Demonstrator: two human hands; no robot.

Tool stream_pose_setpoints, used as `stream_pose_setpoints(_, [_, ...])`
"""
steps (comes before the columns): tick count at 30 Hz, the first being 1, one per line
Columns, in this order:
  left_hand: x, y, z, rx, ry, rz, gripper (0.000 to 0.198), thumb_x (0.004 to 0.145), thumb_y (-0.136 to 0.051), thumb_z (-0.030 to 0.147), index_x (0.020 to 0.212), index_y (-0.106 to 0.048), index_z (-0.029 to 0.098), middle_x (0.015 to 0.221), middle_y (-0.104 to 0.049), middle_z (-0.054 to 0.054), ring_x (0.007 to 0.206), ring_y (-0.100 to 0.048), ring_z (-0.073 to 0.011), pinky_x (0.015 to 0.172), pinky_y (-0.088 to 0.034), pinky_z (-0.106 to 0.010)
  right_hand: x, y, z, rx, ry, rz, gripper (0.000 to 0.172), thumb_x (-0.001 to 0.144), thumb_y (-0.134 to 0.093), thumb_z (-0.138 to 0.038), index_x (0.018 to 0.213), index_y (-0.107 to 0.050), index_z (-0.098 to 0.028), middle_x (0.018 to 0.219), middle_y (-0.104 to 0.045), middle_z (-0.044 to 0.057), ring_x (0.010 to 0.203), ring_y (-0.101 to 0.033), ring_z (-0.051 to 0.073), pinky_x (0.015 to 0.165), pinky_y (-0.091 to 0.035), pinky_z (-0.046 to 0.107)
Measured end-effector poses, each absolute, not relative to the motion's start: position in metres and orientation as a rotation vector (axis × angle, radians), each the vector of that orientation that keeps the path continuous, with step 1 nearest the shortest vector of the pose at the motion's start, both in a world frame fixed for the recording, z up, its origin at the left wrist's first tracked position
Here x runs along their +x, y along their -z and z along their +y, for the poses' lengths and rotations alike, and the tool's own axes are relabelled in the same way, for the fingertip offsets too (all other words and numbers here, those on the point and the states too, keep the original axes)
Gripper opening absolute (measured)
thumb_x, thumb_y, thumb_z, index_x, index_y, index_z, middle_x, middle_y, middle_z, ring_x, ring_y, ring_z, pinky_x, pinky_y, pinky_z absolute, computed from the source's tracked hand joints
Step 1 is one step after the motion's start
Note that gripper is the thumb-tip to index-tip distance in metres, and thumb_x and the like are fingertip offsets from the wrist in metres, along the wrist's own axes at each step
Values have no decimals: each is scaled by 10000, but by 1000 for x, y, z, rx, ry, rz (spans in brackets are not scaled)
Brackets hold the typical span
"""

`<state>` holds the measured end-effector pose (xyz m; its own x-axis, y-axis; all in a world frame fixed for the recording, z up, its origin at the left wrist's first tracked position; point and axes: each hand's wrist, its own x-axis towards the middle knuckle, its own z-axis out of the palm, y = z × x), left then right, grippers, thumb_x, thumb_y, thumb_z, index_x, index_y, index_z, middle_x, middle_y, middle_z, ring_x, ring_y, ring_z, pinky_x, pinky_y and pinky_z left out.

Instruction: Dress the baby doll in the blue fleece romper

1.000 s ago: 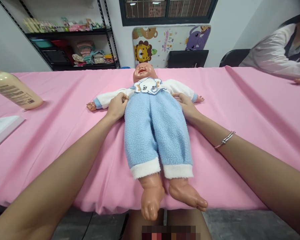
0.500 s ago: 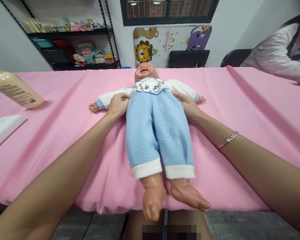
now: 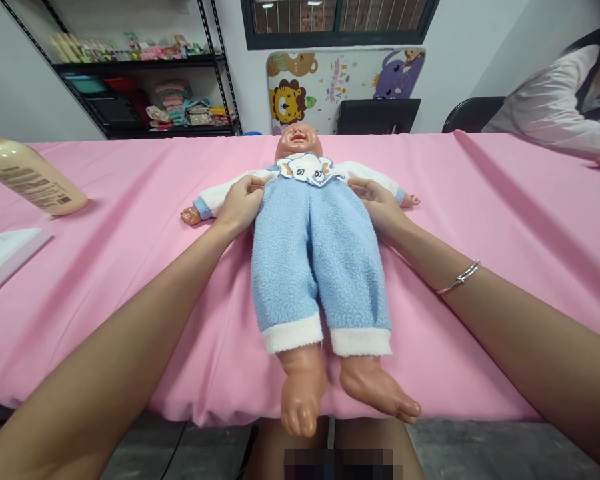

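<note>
Doll (image 3: 300, 223): face-up on pink-draped tabletop (image 3: 520, 220), lying between the two grips. Recent change: doll's upper body shifted slightly toward the right-grip side, feet nearly unmoved; suggests a small two-handed adjustment. Left grip (image 3: 243, 201): fingers curled against doll's trousers (image 3: 283, 267), beside waist. Right grip (image 3: 379, 200): fingers at opposite waist side. Cloth pinched by either: cannot tell.

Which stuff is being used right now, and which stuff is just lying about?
Seems in use:
the doll, lying face up
left grip at one side of it
right grip at the other side

Probably just lying about:
tan bottle
white flat object
folded cloths on the shelf
</note>
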<state>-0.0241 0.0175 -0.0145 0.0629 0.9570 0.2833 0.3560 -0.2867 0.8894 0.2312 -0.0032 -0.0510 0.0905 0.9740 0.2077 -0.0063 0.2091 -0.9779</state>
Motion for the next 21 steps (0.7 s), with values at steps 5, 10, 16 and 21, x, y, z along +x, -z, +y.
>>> stream_pose_setpoints(5, [-39,13,25,1745,-1083,1313,179,772,-474,166,594,-458,182,607,-406,6,584,-366,-133,604,-373,-294,242,49,-3,-1166,-1038,-1367,197,781,-750,-302,927,-651,-213,886,-666,73,843,-634,227,710,-546,368])
stream_pose_setpoints(10, [-54,13,23,1719,-877,1142,88,635,-511,101,612,-476,179,657,-461,-1,607,-419,-133,616,-389,-291,258,40,-9,-1202,-1135,-1523,304,791,-767,-455,731,-619,-196,716,-576,55,725,-570,199,609,-486,337])
stream_pose_setpoints(16, [-60,12,18,1764,-784,1043,324,567,-654,80,861,-558,178,914,-603,-24,879,-580,-169,826,-464,-312,262,36,-12,-1028,-1212,-1493,383,681,-844,-453,842,-608,-198,874,-624,34,803,-582,176,760,-519,359])
stream_pose_setpoints(21, [-56,17,19,1800,-808,1090,278,579,-664,80,812,-545,171,858,-605,-20,832,-575,-170,764,-462,-297,246,44,-9,-1056,-1114,-1304,279,802,-746,-368,849,-512,-225,823,-599,4,744,-571,156,706,-518,326])
